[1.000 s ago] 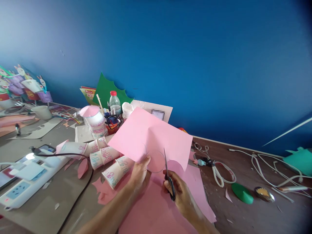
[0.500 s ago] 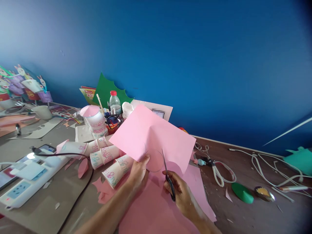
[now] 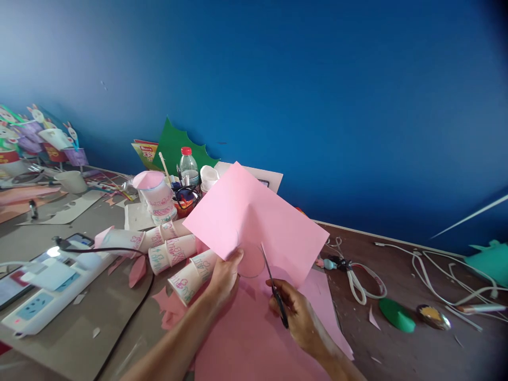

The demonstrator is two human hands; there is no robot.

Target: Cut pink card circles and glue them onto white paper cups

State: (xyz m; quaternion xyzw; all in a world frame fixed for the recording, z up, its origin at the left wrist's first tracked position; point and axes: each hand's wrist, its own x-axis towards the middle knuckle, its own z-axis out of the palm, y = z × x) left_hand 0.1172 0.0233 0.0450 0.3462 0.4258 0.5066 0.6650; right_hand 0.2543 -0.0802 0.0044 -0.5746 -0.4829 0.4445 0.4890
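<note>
A pink sheet of paper (image 3: pixel 254 217) is held up in front of me, with a circle drawn near its lower edge. My left hand (image 3: pixel 225 272) pinches that lower edge beside the circle, thumb on top. In my right hand (image 3: pixel 291 307) is a pair of scissors with dark handles (image 3: pixel 279 297). Their blades point up at the paper, along the right side of the circle. Below both hands lies more pink paper (image 3: pixel 254 344) on the table.
Decorated paper cups (image 3: pixel 186 280) lie on their sides to the left, near a white power strip (image 3: pixel 43 304) and a black cable. A bottle (image 3: pixel 189 169) stands behind. White cables (image 3: pixel 363 280) and a green cone (image 3: pixel 397 315) are on the right.
The pink sheet has tilted a little, its right corner shifting right and down. The scissors' blades have moved slightly left along the circle. Both hands keep their hold.
</note>
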